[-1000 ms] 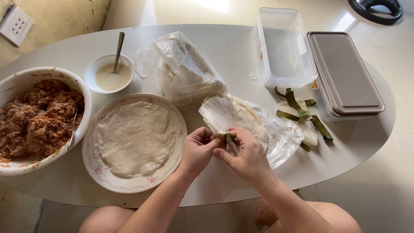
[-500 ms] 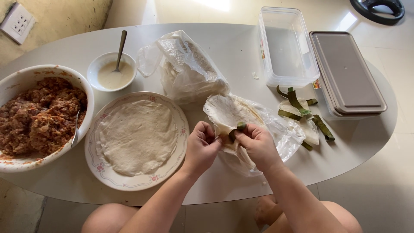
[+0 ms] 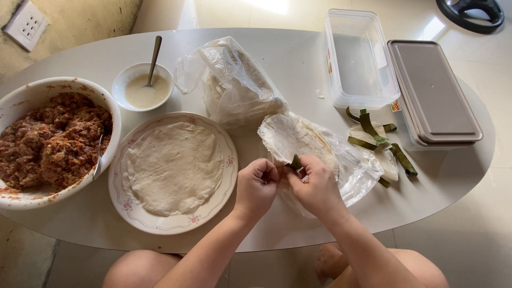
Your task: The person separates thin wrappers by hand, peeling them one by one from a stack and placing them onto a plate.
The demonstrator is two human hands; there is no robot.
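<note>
Two hands, L [image 3: 257, 186] & R [image 3: 316, 186], pinch wrapper stack [image 3: 298, 140] edge w/ green leaf strip [image 3: 295, 161]; stack now lower vs. 0.5 s ago.

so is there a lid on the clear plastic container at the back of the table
No, the clear plastic container stands open and empty, and the grey lid sits on a second container beside it.
</note>
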